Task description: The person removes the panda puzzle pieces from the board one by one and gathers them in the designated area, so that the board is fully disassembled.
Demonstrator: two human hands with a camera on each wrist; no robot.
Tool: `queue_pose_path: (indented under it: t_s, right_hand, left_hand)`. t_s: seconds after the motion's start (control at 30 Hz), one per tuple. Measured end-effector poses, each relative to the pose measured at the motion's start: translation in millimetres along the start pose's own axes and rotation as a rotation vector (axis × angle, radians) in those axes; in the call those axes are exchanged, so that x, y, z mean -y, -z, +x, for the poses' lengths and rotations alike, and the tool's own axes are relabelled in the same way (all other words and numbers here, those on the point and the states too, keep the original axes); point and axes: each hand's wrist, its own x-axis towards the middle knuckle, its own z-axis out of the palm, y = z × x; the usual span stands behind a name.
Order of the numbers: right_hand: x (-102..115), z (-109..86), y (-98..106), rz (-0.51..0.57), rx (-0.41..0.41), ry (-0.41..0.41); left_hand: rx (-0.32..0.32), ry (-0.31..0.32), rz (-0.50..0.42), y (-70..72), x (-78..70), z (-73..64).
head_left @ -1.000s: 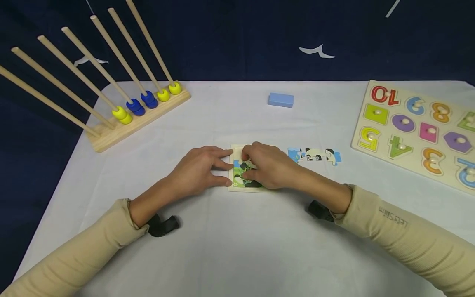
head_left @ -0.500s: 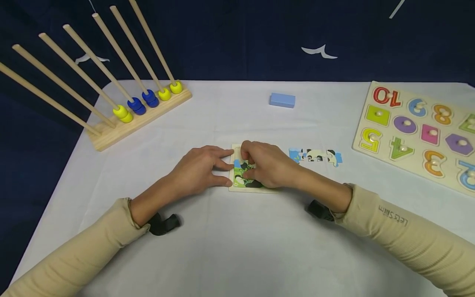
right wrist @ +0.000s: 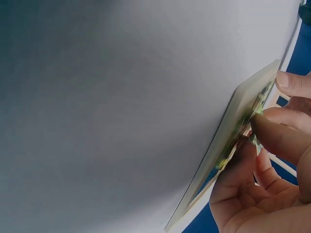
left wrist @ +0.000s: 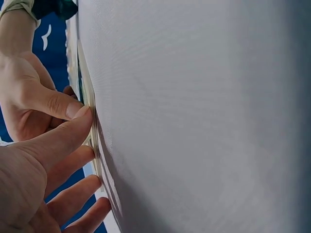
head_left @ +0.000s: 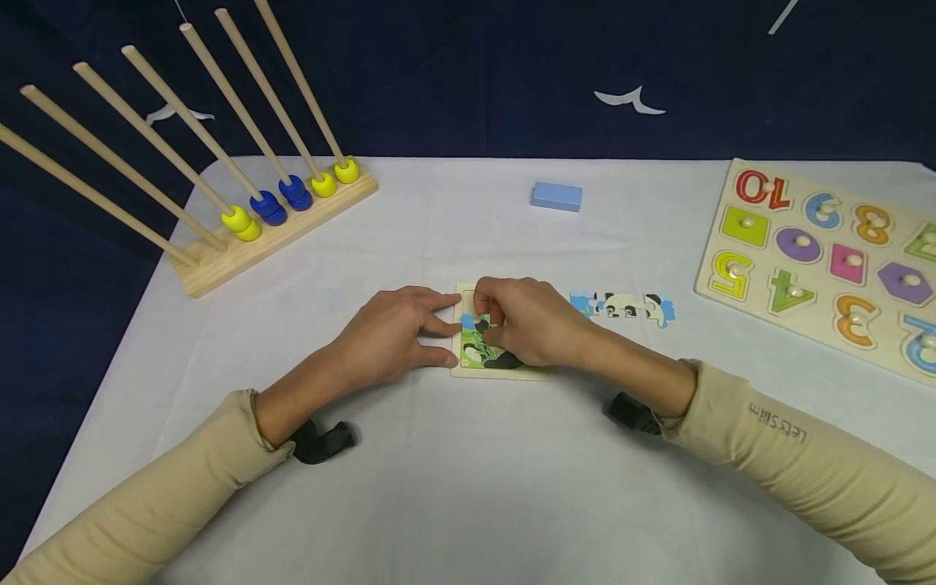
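Note:
A small wooden panda jigsaw tray (head_left: 504, 374) lies on the white cloth, partly filled with green and blue pieces. My left hand (head_left: 391, 337) rests at its left edge, fingers spread and fingertips against the rim. Over the tray, my right hand (head_left: 537, 321) pinches a small greenish puzzle piece (right wrist: 257, 142) between thumb and fingers, tilted up from the tray in the right wrist view. That hand covers the tray's upper right part. Beyond it, several loose puzzle pieces (head_left: 620, 307) with a panda's face and blue edges lie in a row.
A wooden bead stacker (head_left: 274, 240) with tall pegs and yellow and blue beads stands at the left. A light blue block (head_left: 556, 197) lies near the table's back edge. At the right is a number and shape peg board (head_left: 819, 325).
My right thumb and fingers have risen slightly from the tray, with more of the panda picture now showing below them. My left hand keeps its place at the rim.

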Motion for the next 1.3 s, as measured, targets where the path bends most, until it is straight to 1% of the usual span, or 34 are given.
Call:
queue_pose_path:
  t_s: [0.13,0.4,0.63,0.97,1.13,1.3]
  right_hand:
    - [-1,0.4,-1,0.003,0.013,0.01]
    - [2,0.7,-1,-0.006,0.028,-0.014]
    - [4,0.8,0,-0.039,0.016,-0.037]
    - [3,-4.0,4,-0.042,-0.029,-0.022]
    - [2,-9.5,9,-0.016,-0.052,-0.02]
    - [-5,-18.5,13,0.024,-0.069,0.022]
  left_hand:
    - [0.0,-0.002,0.001,0.4,-0.1,-0.6]
    - [0.003,0.0,0.003,0.8,-0.5,-1.5]
    - [0.017,0.033,-0.02,1.4,-1.9,-1.2]
    - [0.012,0.02,-0.016,0.7,-0.1,-2.8]
    - [0.042,-0.008,-0.051,3.7,5.3,-2.7]
    - [0.119,-0.028,-0.116,9.6,11.1,-2.9]
